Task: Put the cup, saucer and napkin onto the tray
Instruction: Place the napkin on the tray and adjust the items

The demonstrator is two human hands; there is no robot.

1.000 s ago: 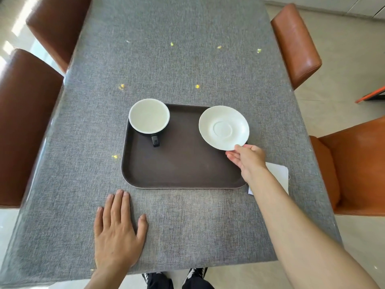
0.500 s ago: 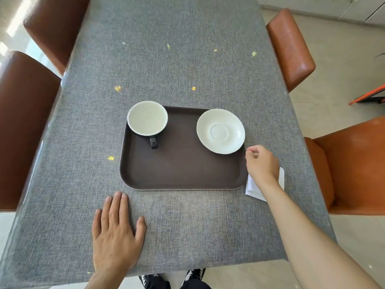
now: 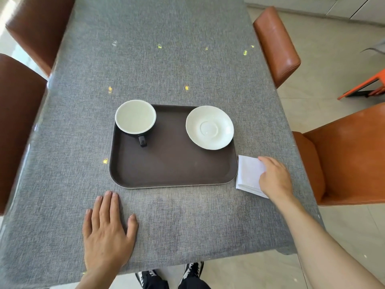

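**Cup and saucer on tray, napkin on table**

Flat on the grey table (image 3: 187,59), near its front edge: left hand (image 3: 107,234), palm down, fingers (image 3: 108,205) straight and nearly together, thumb spread, holding nothing. Beyond it, dark brown tray (image 3: 170,170). In the tray's far-left corner, cup (image 3: 135,116), white inside, dark outside, handle pointing toward the camera. In the far-right corner, white saucer (image 3: 209,127), upright, bare. Just right of the tray, touching its edge, folded white napkin (image 3: 248,174), on the table. Resting on the napkin's right part, right hand (image 3: 275,178), fingers curled; whether pinching the cloth, cannot tell. No readable writing anywhere.
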